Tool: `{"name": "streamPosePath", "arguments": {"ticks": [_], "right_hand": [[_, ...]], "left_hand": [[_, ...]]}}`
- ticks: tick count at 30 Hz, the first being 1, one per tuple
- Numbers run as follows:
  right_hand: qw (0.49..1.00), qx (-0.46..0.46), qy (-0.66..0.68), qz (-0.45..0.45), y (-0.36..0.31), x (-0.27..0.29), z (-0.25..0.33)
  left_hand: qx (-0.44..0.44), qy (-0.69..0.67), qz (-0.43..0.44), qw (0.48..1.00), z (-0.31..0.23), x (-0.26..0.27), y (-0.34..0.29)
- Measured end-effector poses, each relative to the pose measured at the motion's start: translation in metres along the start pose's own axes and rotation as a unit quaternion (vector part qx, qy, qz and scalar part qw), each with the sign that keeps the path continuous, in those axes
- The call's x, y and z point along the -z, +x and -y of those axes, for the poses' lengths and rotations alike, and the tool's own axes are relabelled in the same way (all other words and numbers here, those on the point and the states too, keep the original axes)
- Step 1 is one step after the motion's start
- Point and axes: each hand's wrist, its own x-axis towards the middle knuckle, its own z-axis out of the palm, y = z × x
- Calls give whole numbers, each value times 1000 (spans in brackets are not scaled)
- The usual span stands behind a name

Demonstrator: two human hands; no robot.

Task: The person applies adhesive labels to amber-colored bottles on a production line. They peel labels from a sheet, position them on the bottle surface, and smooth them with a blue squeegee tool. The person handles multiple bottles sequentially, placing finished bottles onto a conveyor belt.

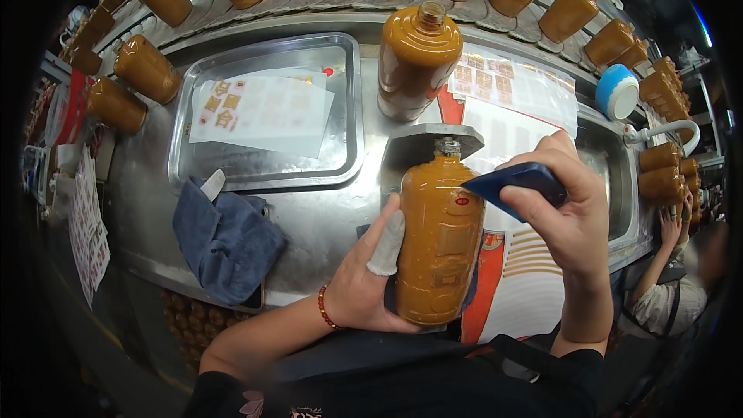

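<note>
A glossy amber-brown bottle with a clear glass neck leans in front of me. My left hand is closed around its lower left side, a pale cloth finger cot on one digit. My right hand pinches a dark blue plastic scraper, its pointed corner at the bottle's upper right, beside a small red oval mark. Faint rectangular decals show lower on the bottle's front. Behind its neck stands a grey metal plate. Whether the scraper's corner presses on the surface, I cannot tell.
Another brown bottle stands upright just behind. A metal tray holds decal sheets; a blue cloth lies left. Decal sheets lie right, near a sink. Bottles line a curved conveyor. A person sits far right.
</note>
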Motion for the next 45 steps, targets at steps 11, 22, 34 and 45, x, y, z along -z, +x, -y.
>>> {"name": "streamPosePath", "arguments": {"ticks": [11, 22, 34, 45], "right_hand": [[993, 51, -89, 54, 9, 4, 7], [988, 100, -103, 49, 10, 0, 12], [990, 80, -112, 20, 8, -1, 8], [985, 53, -116, -118, -4, -1, -17]], "left_hand": [[-21, 7, -4, 1000, -1, 0, 1], [17, 11, 13, 1000, -4, 3, 3], [22, -11, 42, 999, -2, 6, 2], [-23, 40, 8, 999, 2, 2, -3]]}}
